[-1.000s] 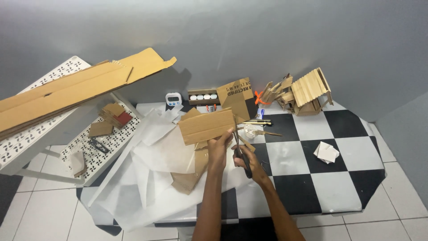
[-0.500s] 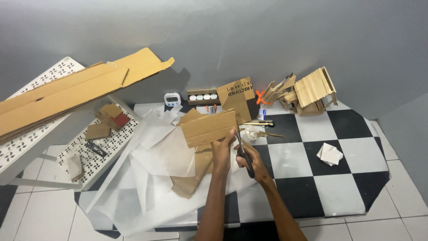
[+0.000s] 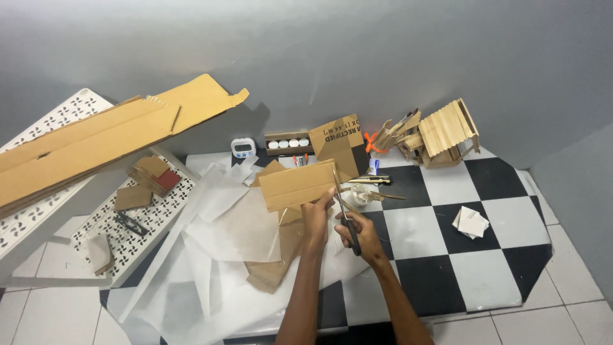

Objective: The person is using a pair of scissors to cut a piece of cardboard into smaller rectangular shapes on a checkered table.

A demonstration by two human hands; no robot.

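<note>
Gripping flat rectangular corrugated cardboard (image 3: 299, 185), metal scissors (image 3: 345, 214)

black-and-white chequered desk (image 3: 472, 268) against grey wall. directly on it: crumpled white paper sheets (image 3: 211, 255) covering left half, flat brown cardboard scraps (image 3: 278, 265) on the paper, folded white paper square (image 3: 471, 222) right side, small wooden stick house (image 3: 444, 133) at back right, white digital timer (image 3: 243, 148) at back.

Before you, a cardboard piece (image 3: 299, 185) stood over paper sheets (image 3: 236, 230); a stick house (image 3: 447, 133) sat behind, a timer (image 3: 243, 148) left of it.
</note>
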